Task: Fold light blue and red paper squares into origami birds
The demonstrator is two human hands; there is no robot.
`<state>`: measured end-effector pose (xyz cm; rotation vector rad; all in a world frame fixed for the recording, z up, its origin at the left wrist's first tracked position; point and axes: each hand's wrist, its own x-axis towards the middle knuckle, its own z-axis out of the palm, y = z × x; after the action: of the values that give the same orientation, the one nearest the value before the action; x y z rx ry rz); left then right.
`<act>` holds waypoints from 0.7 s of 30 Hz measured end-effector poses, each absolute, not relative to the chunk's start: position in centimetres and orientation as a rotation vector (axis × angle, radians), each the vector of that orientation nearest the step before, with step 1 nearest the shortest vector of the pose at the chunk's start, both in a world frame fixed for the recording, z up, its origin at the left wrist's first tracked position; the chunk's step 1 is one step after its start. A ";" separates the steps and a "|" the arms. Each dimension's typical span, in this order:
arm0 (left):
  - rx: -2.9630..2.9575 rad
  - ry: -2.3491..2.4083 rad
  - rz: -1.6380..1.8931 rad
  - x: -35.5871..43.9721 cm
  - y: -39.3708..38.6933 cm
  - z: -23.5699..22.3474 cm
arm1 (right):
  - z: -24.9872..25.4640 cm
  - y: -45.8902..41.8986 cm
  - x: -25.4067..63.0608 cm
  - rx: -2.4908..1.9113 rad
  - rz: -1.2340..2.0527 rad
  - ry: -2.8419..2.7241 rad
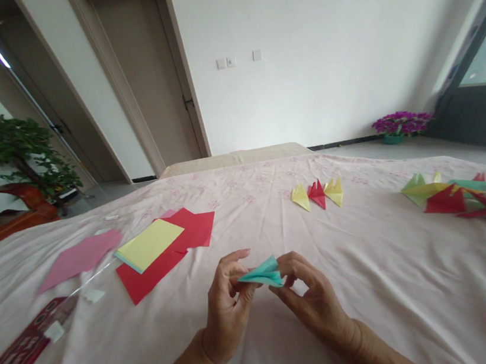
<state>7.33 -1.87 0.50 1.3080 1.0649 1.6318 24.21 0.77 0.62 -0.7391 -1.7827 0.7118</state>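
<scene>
Nearest the camera are the left hand [229,310] and the right hand [316,299], reaching in over the near part of the cloth [374,296], about midway between its left and right sides. They share one teal paper [261,274], held up above the cloth. The left thumb and fingers close on its pointed left end, with the index finger raised clear above it; the right thumb and fingertips pinch the other end, leaving a small gap inside the curl of the hand. The paper is folded in several layers that fan apart towards the right hand. The step looks like shaping or pressing a fold; a next crease would call for lined-up layers and light, even pinching.

Towards the cloth's far edge, right of the middle, stand three folded pieces [317,195], yellow, red and yellow, side by side. More folded papers [447,201] lie heaped near its right edge. Towards the left edge, a yellow sheet [152,243] lies on red sheets [199,226], with pink sheets [78,257] beyond. A dark red packet [19,354] at the near left corner bears pale markings, too blurred to read; no brand is legible anywhere.
</scene>
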 end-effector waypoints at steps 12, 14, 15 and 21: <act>1.094 1.014 1.511 7.9 -1.3 0.1 | 0.4 0.6 24.0 -0.704 0.667 -1.734; 1.033 1.033 1.470 7.9 -1.2 -0.2 | 0.4 0.5 24.0 -0.698 0.655 -1.731; 1.001 1.029 1.436 7.9 -1.2 -0.4 | 0.4 0.5 24.1 -0.693 0.651 -1.732; 0.779 0.883 1.282 7.7 -0.9 -0.7 | 1.1 0.4 24.8 -0.597 0.699 -1.868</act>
<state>7.68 -0.90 -0.75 0.7787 0.8832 1.2825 24.83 0.42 1.05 -0.5971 -1.8683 0.6986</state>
